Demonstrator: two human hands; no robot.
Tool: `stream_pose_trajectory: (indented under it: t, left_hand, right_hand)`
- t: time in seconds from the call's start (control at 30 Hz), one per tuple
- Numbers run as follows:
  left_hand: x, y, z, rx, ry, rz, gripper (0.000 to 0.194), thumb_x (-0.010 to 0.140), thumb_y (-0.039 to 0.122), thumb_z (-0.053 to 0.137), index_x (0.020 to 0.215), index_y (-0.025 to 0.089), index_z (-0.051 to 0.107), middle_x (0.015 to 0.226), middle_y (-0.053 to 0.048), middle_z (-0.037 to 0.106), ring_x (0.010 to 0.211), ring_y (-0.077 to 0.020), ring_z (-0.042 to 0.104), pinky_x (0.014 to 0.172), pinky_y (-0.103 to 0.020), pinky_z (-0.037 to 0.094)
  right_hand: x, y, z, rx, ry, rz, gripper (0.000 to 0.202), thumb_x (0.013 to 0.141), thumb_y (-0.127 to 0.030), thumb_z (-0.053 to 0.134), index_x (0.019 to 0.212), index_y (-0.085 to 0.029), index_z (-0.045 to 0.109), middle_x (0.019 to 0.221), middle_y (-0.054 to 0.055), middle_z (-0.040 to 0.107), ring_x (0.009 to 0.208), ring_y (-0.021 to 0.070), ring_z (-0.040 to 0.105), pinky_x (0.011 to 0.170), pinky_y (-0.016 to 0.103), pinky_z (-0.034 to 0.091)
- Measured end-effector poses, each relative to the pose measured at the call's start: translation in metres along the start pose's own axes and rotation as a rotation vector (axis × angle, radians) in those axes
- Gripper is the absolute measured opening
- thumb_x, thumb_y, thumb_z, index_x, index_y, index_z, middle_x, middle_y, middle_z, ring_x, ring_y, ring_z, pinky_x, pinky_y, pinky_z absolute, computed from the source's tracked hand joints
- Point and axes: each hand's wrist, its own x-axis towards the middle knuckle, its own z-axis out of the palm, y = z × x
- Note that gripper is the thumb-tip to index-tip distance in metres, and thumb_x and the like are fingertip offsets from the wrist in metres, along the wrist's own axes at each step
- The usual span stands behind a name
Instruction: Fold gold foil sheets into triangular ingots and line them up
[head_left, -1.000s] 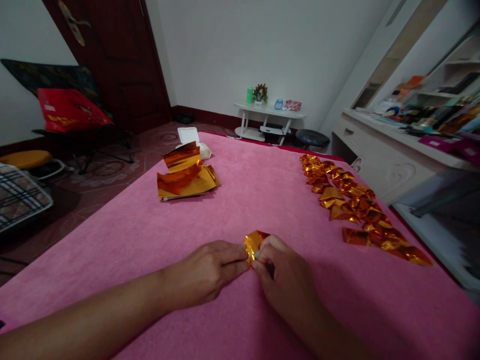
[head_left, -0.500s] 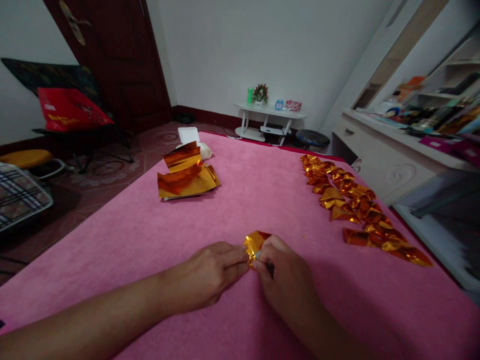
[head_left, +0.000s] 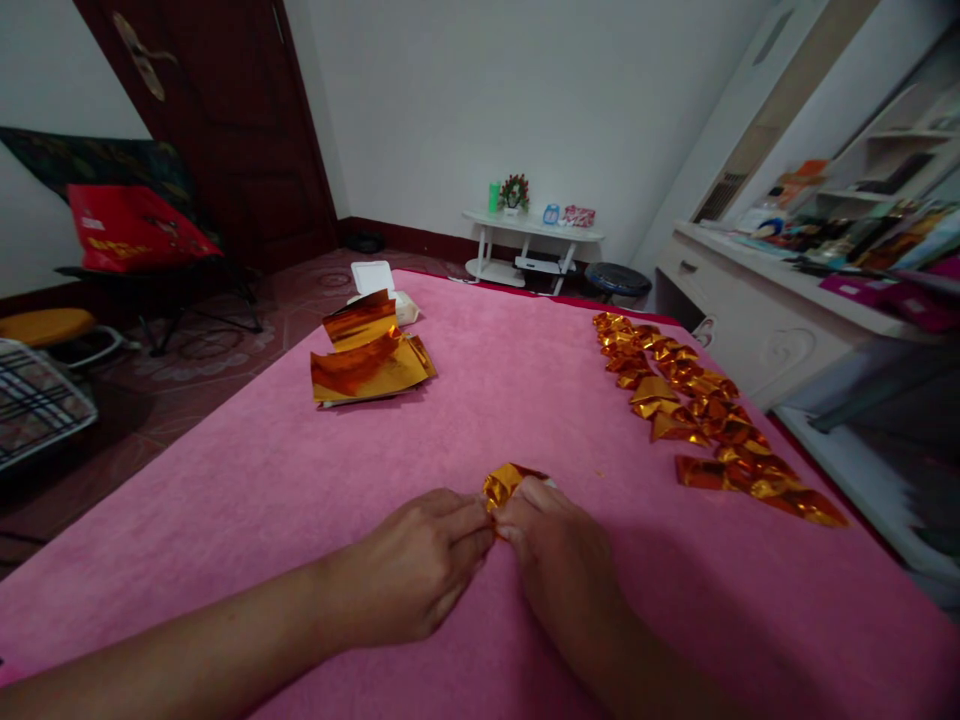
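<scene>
A small piece of gold foil paper (head_left: 504, 482) lies on the pink tablecloth (head_left: 495, 400), between both hands. My left hand (head_left: 424, 560) pinches its left edge with the fingers pressed together. From the right, my right hand (head_left: 559, 550) grips it, fingers curled over the foil and covering part of it. The fingertips of the two hands nearly meet. Farther back on the left is a stack of flat gold sheets (head_left: 375, 372). Several folded gold foil pieces (head_left: 694, 385) run in rows along the table's right side.
Behind the sheets sits an open white container (head_left: 373, 278). A white cabinet (head_left: 750, 290) with clutter stands right of the table. At the left are a chair with a red bag (head_left: 139, 228) and a yellow stool (head_left: 46, 326).
My right hand's fingers have closed down over the foil, hiding the gap seen between thumb and fingers before. The camera view has shifted slightly.
</scene>
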Motion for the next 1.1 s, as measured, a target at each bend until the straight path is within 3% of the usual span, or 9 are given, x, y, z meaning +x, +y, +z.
stream_pose_trajectory:
  t: [0.17, 0.27, 0.33, 0.37, 0.43, 0.5, 0.63, 0.83, 1.1]
  left_hand:
    - [0.004, 0.002, 0.010, 0.044, 0.041, -0.022, 0.022, 0.090, 0.017, 0.038, 0.086, 0.015, 0.059, 0.083, -0.007, 0.060, 0.079, -0.0159, 0.058, 0.074, -0.031, 0.048]
    - [0.008, 0.001, 0.014, 0.084, 0.097, -0.026, 0.023, 0.091, 0.018, 0.038, 0.082, 0.015, 0.059, 0.080, -0.005, 0.059, 0.075, -0.0137, 0.057, 0.071, -0.028, 0.047]
    - [0.009, 0.001, 0.014, 0.100, 0.134, -0.025, 0.024, 0.091, 0.019, 0.038, 0.080, 0.015, 0.059, 0.078, -0.005, 0.059, 0.073, -0.0126, 0.057, 0.070, -0.027, 0.047]
    - [0.010, 0.001, 0.015, 0.104, 0.145, -0.024, 0.025, 0.091, 0.019, 0.038, 0.078, 0.015, 0.059, 0.077, -0.005, 0.059, 0.072, -0.0123, 0.056, 0.069, -0.026, 0.047]
    - [0.010, 0.001, 0.015, 0.107, 0.161, -0.022, 0.026, 0.091, 0.019, 0.038, 0.077, 0.015, 0.059, 0.075, -0.004, 0.059, 0.070, -0.0118, 0.056, 0.068, -0.026, 0.048]
    - [0.010, 0.001, 0.017, 0.109, 0.178, -0.028, 0.026, 0.091, 0.019, 0.038, 0.077, 0.015, 0.059, 0.073, -0.004, 0.058, 0.069, -0.0117, 0.056, 0.067, -0.025, 0.048]
    - [0.008, 0.000, 0.020, 0.127, 0.209, -0.037, 0.023, 0.092, 0.020, 0.039, 0.084, 0.016, 0.060, 0.076, -0.005, 0.060, 0.070, -0.0127, 0.057, 0.066, -0.026, 0.049]
    - [0.007, 0.000, 0.019, 0.161, 0.159, -0.033, 0.019, 0.091, 0.020, 0.042, 0.097, 0.016, 0.060, 0.084, -0.006, 0.063, 0.075, -0.0149, 0.059, 0.066, -0.029, 0.049]
    - [0.010, 0.000, 0.016, 0.162, 0.174, -0.023, 0.021, 0.091, 0.020, 0.042, 0.093, 0.017, 0.062, 0.081, -0.005, 0.062, 0.076, -0.0137, 0.059, 0.067, -0.027, 0.049]
  right_hand:
    - [-0.006, -0.005, -0.011, -0.014, 0.046, -0.097, 0.019, 0.077, -0.006, 0.050, 0.071, -0.021, 0.060, 0.080, 0.002, 0.059, 0.073, 0.0161, 0.051, 0.061, 0.027, 0.036]
    - [-0.004, 0.010, -0.022, 0.109, 0.215, -0.086, 0.023, 0.080, -0.008, 0.045, 0.085, -0.022, 0.063, 0.086, 0.004, 0.059, 0.081, 0.0172, 0.052, 0.071, 0.028, 0.040]
    - [0.002, 0.029, -0.026, 0.204, 0.385, -0.050, 0.025, 0.082, -0.008, 0.042, 0.092, -0.019, 0.061, 0.091, 0.006, 0.059, 0.087, 0.0178, 0.053, 0.079, 0.031, 0.041]
    - [0.005, 0.039, -0.027, 0.244, 0.410, -0.031, 0.025, 0.082, -0.008, 0.041, 0.095, -0.019, 0.061, 0.093, 0.006, 0.059, 0.089, 0.0177, 0.053, 0.080, 0.031, 0.042]
    - [0.012, 0.057, -0.025, 0.283, 0.325, -0.025, 0.029, 0.083, -0.009, 0.042, 0.104, -0.018, 0.059, 0.097, 0.006, 0.059, 0.092, 0.0182, 0.053, 0.082, 0.032, 0.042]
    - [0.016, 0.068, -0.021, 0.307, 0.225, -0.055, 0.028, 0.085, -0.011, 0.041, 0.102, -0.018, 0.062, 0.093, 0.006, 0.059, 0.089, 0.0174, 0.054, 0.079, 0.031, 0.043]
    - [0.015, 0.067, -0.018, 0.232, 0.051, -0.142, 0.028, 0.084, -0.009, 0.042, 0.090, -0.020, 0.067, 0.082, 0.003, 0.057, 0.082, 0.0157, 0.052, 0.072, 0.028, 0.041]
    - [0.011, 0.060, -0.027, 0.182, 0.024, -0.177, 0.030, 0.077, -0.003, 0.045, 0.086, -0.021, 0.068, 0.084, 0.002, 0.057, 0.082, 0.0157, 0.050, 0.073, 0.028, 0.040]
    - [0.018, 0.068, -0.035, 0.320, -0.090, -0.179, 0.023, 0.078, -0.010, 0.052, 0.087, -0.022, 0.069, 0.086, 0.001, 0.056, 0.084, 0.0146, 0.052, 0.074, 0.027, 0.041]
